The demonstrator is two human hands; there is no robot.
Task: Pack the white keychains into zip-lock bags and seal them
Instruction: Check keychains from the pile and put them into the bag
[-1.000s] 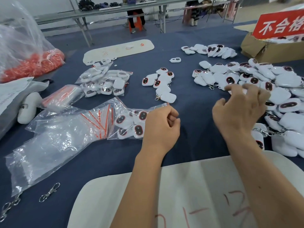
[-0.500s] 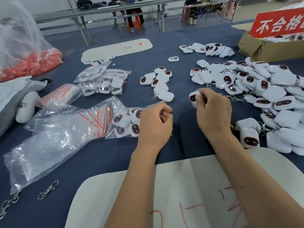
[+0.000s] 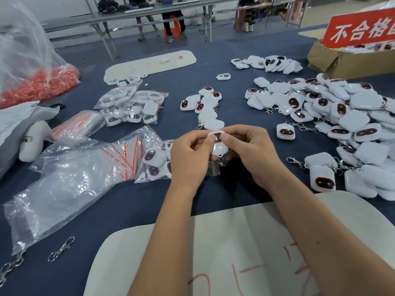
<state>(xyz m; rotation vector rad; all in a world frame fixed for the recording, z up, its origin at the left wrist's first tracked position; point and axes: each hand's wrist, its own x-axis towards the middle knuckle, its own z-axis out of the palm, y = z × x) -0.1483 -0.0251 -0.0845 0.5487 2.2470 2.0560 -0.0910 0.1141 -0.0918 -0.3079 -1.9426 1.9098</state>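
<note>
My left hand [image 3: 190, 154] and my right hand [image 3: 252, 150] meet over the blue table's middle. Between their thumbs is one white keychain [image 3: 219, 147], dark oval face up, its metal clip hanging below. My left hand also pinches the mouth of a clear zip-lock bag [image 3: 155, 163], which lies to the left with several keychains inside. The keychain sits right at that mouth; how far in it is I cannot tell. A big heap of loose white keychains [image 3: 352, 116] lies to the right.
A stack of empty red-striped zip bags [image 3: 70, 178] lies at the left, a filled bag [image 3: 132, 105] behind it. A small keychain cluster [image 3: 207, 107] sits just beyond my hands. A cardboard box [image 3: 333, 58] stands at the far right, a white board [image 3: 235, 242] nearest me, and loose clips [image 3: 62, 248] lie at the near left.
My right hand picked a keychain from the heap on the right and carried it left to my left hand, which kept hold of the bag's mouth.
</note>
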